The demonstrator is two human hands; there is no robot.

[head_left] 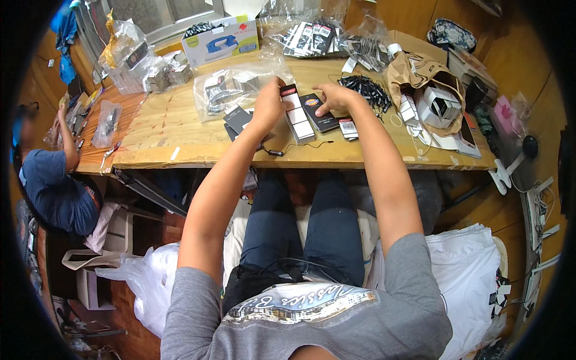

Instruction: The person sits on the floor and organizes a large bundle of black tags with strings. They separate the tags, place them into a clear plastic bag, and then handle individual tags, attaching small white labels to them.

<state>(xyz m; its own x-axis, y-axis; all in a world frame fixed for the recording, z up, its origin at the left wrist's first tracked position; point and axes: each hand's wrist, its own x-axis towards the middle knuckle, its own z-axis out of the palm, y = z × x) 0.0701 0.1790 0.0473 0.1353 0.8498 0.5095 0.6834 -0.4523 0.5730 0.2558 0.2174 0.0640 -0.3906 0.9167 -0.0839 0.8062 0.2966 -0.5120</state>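
Note:
My left hand (269,108) is curled at the left side of a row of white tags with a black and red top (297,117). Its fingertips are turned away, so whatever they hold is hidden. My right hand (336,99) reaches over a stack of black hang tags (318,114). Its thumb rests on the top tag, while the index finger stretches out to the left, apart from the thumb. A small stack of white and red labels (347,128) lies beside it. Dark grey tags (237,119) sit below my left wrist. A black cord with a small tab (274,153) lies near the table's front edge.
Behind my hands lies a clear plastic bag of tags (222,87). A white box (221,43) and more bagged tags (311,37) stand farther back. At right are a heap of black cords (367,93) and a paper bag (414,75). Another person (60,180) sits at left.

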